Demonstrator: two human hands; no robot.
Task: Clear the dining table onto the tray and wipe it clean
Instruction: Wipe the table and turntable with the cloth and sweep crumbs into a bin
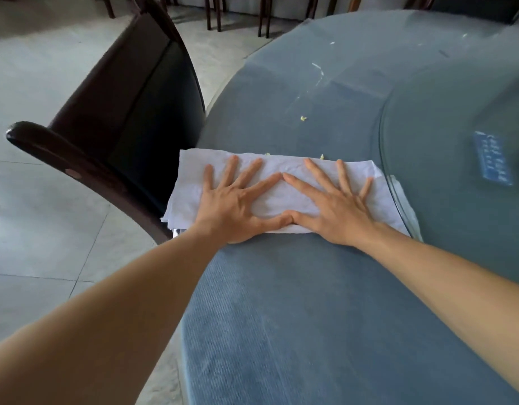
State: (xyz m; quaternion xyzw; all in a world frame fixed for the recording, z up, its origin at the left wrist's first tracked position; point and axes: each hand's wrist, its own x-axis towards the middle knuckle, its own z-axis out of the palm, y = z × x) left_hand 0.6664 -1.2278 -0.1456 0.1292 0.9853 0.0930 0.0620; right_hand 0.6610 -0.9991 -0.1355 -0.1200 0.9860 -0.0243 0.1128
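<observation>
A folded white cloth lies flat on the round table with its blue tablecloth, near the table's left edge. My left hand and my right hand press down on it side by side, palms flat, fingers spread, thumbs touching. Small yellow-green crumbs and white smears lie on the table beyond the cloth. Two more crumbs sit right at the cloth's far edge. No tray is in view.
A dark wooden chair stands against the table's left edge. A round glass turntable covers the table's right part, with a blue label under it; the cloth's right end tucks under its rim. More chair legs stand at the back.
</observation>
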